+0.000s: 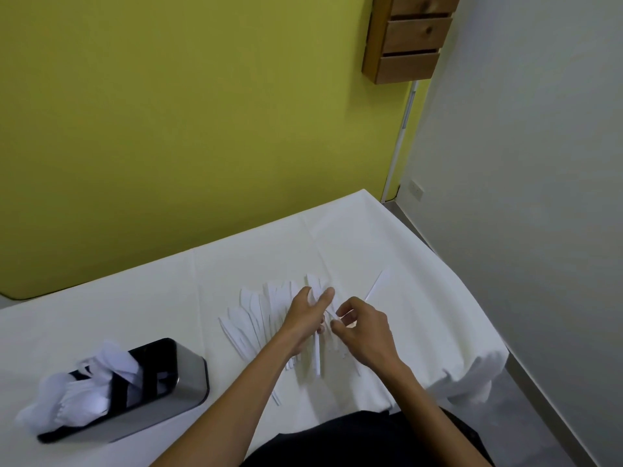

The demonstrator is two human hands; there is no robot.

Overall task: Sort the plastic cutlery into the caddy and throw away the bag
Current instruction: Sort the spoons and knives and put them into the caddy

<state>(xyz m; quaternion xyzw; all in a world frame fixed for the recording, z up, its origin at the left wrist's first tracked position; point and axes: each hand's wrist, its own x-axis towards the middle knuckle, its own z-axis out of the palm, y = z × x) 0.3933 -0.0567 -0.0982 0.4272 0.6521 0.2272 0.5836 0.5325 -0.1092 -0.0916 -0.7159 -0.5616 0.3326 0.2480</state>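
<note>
Sorting is midway: knives [256, 318] lie fanned on the table [135, 298], and the caddy [135, 385] at left holds spoons and forks. The left hand [303, 318] spreads open over the knives while the right hand [364, 328] pinches one. Next, probably, they must be gathered and carried left to the caddy; no bag is visible.

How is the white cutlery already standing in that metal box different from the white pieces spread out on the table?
The cutlery in the caddy stands bunched together with rounded and pronged heads poking up; the pieces on the table lie flat, fanned side by side, and look like knives. The caddy's batch is untouched, while both hands, left and right, work in the table pile. Both are white plastic.
</note>
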